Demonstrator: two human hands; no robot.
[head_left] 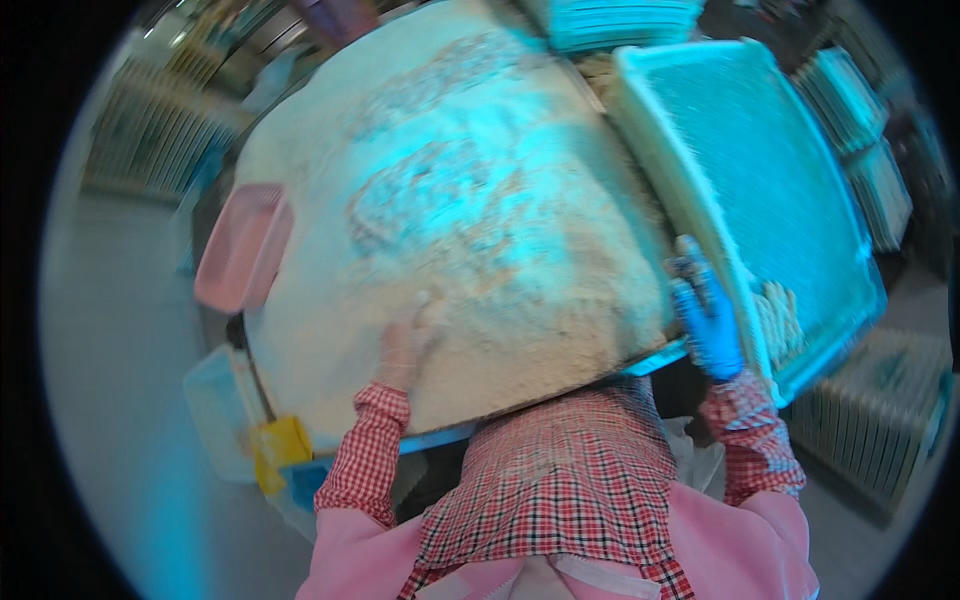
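My left hand [405,348], in a pale glove, rests low over the powder-covered table [330,330], close to its front edge. Its fingers look stretched out, though motion blurs them, and I make out nothing held. A loose heap of flour-like powder [500,220] with darker clumps spreads ahead of it. At the table's right edge is my right hand [712,318] in a blue glove, fingers apart and dusted pale. It is beside the near-left wall of a large turquoise tray [672,165]. Several pale dough-like twisted strips [778,322] lie in that tray's near-left corner.
A pink plastic basket [245,248] sits at the table's left edge. Below it are a yellow scoop-like tool [280,450] and a pale bin [215,415]. Stacked trays [620,22] stand at the back, with slatted crates [870,410] at right and more racks [150,135] at far left.
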